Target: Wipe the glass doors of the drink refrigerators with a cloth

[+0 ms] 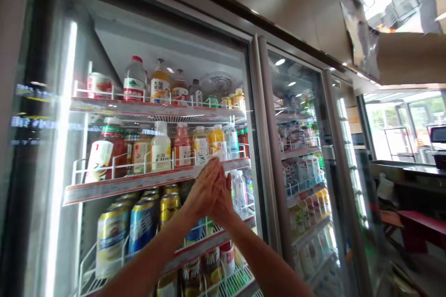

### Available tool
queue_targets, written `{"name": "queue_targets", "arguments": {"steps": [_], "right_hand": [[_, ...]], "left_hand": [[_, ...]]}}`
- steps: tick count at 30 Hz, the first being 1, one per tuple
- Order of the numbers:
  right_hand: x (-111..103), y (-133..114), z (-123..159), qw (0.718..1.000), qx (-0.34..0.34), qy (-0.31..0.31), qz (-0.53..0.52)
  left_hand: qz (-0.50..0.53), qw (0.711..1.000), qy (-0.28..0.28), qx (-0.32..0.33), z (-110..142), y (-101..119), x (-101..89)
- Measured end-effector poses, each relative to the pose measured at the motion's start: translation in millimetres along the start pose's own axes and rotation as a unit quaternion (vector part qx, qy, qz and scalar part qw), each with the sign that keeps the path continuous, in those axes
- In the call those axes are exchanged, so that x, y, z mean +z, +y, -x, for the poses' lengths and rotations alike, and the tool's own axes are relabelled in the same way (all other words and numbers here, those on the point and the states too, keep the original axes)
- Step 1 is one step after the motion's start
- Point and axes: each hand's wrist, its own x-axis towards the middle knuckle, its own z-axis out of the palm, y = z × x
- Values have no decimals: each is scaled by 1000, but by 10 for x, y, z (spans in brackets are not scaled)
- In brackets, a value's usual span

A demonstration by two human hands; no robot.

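Note:
Both my hands are raised against the glass door [195, 55] of a drinks cooler. My left hand [201, 192] lies flat with its fingers stretched out, holding nothing. My right hand [225, 202] is flat too and overlaps the left one, its fingers mostly hidden behind it. They press on the glass near the door's right edge [251, 148], in front of a shelf of juice bottles [181, 146]. Below that shelf stand several beer cans [141, 225].
A top shelf holds more bottles [160, 84]. To the right are two further glass doors [299, 158] with stocked shelves. Farther right stands a dark counter [407, 171] with windows behind it. A torn ceiling panel [362, 41] hangs down overhead.

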Motion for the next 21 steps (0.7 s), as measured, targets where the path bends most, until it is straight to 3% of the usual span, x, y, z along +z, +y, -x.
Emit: {"name": "queue_targets", "arguments": {"steps": [4,8,10,13,15,17,19,20,21], "right_hand": [[-239,492,428,997,-72,-42,4],[-384,929,554,999,-4,13,33],[-368,1050,431,997,48,46,44],[-287,1127,221,995,70,45,47],[-233,1134,157,996,69,31,45],[-195,1124,153,996,74,25,44],[-179,1114,175,995,80,28,45],[-178,1113,187,995,82,33,49],[-181,1118,198,994,83,38,54]], "left_hand": [[-58,998,-1,-15,-289,157,336],[-148,989,19,-8,-338,253,552],[-177,984,4,23,-376,188,503],[-194,980,34,42,-505,-159,94],[-208,976,69,-17,-620,-446,-262],[-226,961,126,-93,-701,-583,-442],[-238,956,143,-95,-701,-470,-307],[-240,959,134,-63,-671,-342,-135],[-235,969,73,11,-631,-201,69]]}}
